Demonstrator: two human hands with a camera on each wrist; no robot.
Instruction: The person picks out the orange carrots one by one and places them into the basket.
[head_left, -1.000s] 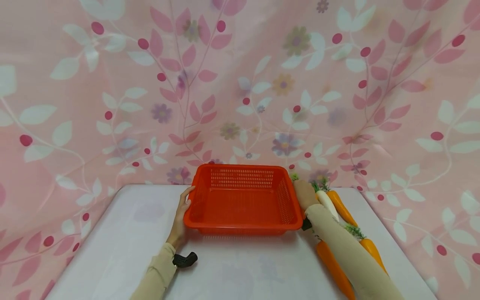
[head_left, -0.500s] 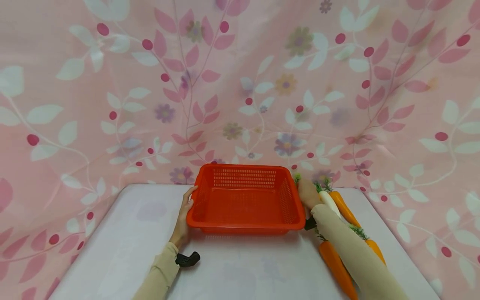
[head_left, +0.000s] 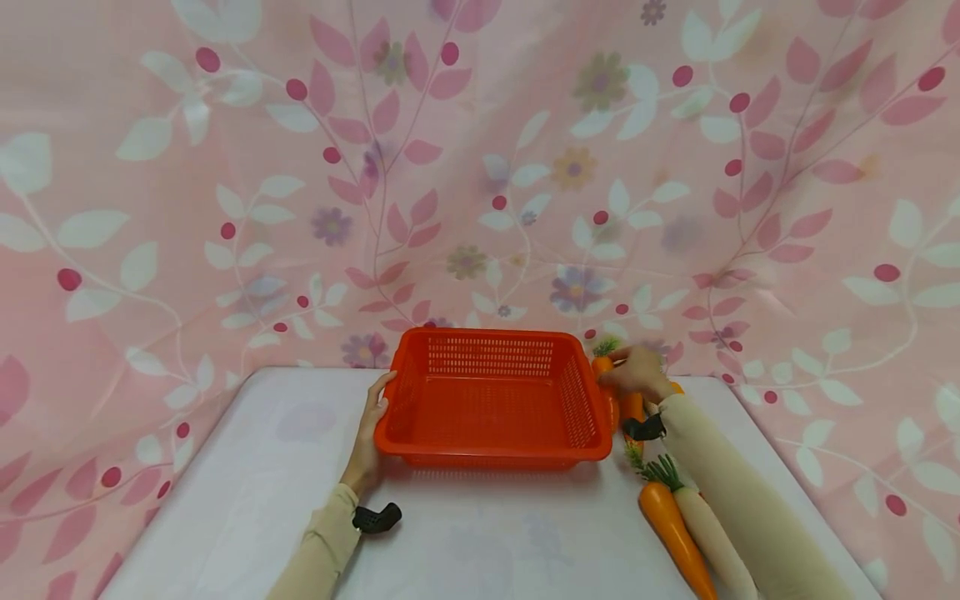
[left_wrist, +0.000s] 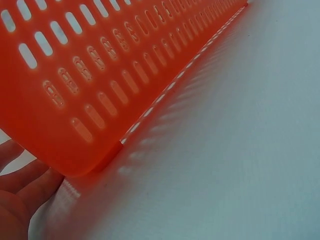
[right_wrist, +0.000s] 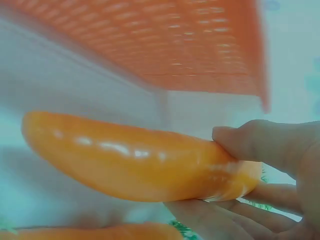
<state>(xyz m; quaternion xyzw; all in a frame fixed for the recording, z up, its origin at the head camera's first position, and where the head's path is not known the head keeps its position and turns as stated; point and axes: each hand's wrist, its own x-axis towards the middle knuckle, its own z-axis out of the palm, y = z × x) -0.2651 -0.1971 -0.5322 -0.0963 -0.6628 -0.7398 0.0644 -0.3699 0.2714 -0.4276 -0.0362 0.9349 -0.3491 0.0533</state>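
In the head view an orange-red plastic basket (head_left: 491, 454) with slotted walls stands on the table, nothing in it. My left hand (head_left: 369, 429) holds its left side, fingertips at the rim; the left wrist view shows those fingers (left_wrist: 37, 185) against a lower corner. On the other side, my right hand (head_left: 633, 372) pinches an orange carrot (right_wrist: 125, 160) between thumb and fingers near its leafy end. That carrot is just outside the basket's right wall, its green top (head_left: 606, 347) pointing to the back. Part of it is hidden behind the rim in the head view.
More vegetables lie right of the basket: a carrot (head_left: 675, 533) and a long white radish (head_left: 712, 533) near the front, another carrot (head_left: 633, 408) under my right wrist. My sleeve covers others. A pink floral cloth (head_left: 480, 167) hangs behind the white table (head_left: 300, 467).
My right hand has lifted and shifted right from beside the basket's wall, and the carrot in its fingers now shows. The front white radish has come into view. My left hand stays put.
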